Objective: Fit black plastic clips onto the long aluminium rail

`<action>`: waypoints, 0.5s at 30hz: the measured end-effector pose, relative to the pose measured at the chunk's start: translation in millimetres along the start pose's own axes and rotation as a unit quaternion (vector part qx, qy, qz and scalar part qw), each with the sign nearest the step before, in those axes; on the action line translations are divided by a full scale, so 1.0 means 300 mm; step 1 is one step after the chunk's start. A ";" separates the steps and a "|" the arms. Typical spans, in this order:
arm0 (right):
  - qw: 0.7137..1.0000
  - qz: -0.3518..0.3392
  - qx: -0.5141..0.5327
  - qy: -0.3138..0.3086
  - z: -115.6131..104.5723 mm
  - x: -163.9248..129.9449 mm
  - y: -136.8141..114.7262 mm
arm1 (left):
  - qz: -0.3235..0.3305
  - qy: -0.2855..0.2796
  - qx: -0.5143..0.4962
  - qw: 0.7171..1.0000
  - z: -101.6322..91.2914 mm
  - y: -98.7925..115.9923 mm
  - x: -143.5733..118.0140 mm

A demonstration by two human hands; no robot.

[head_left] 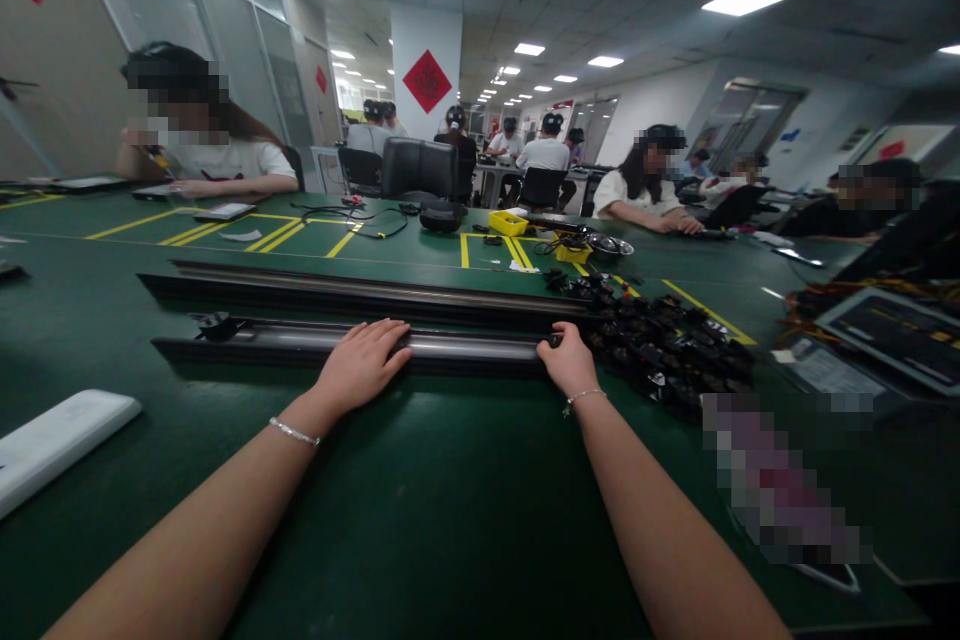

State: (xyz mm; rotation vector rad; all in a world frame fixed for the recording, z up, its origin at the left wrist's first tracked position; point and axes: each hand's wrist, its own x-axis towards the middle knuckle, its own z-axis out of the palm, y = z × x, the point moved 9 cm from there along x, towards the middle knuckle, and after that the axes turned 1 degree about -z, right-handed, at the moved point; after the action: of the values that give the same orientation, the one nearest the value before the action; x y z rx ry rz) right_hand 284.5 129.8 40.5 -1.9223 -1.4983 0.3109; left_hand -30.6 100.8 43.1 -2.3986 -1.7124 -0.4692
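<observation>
Two hands hold the near rail [465, 348], lying left-right: left hand [365, 360] flat atop, right hand [568, 360] clasping its end.

We're looking across a wide green table [420, 480] marked with yellow lines. Two long dark rails lie on it side by side, the near rail [465, 348] and the far rail [360, 288] just behind. To the right of them we see a heap of small black parts [660, 345]. A white flat object [52, 440] lies at the left edge. Farther back sit a yellow box [508, 222], a metal bowl [609, 246], a black pouch [441, 215] and loose black cables [337, 215].
</observation>
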 end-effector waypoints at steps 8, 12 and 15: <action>1.000 -0.001 0.020 0.004 -0.002 0.002 0.002 | -0.004 -0.003 -0.004 1.000 0.002 -0.010 0.001; 0.999 -0.003 0.037 0.011 -0.004 0.005 0.006 | -0.005 -0.005 -0.008 1.000 0.003 -0.015 0.002; 0.999 -0.007 0.045 0.015 -0.006 0.010 0.013 | -0.005 -0.006 -0.008 1.000 0.003 -0.016 0.001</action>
State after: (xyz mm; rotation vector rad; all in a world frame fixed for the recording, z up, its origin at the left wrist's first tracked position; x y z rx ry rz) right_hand 289.6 131.5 40.1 -1.8373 -1.4521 0.3359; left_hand -35.0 103.1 42.1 -2.4106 -1.7325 -0.4730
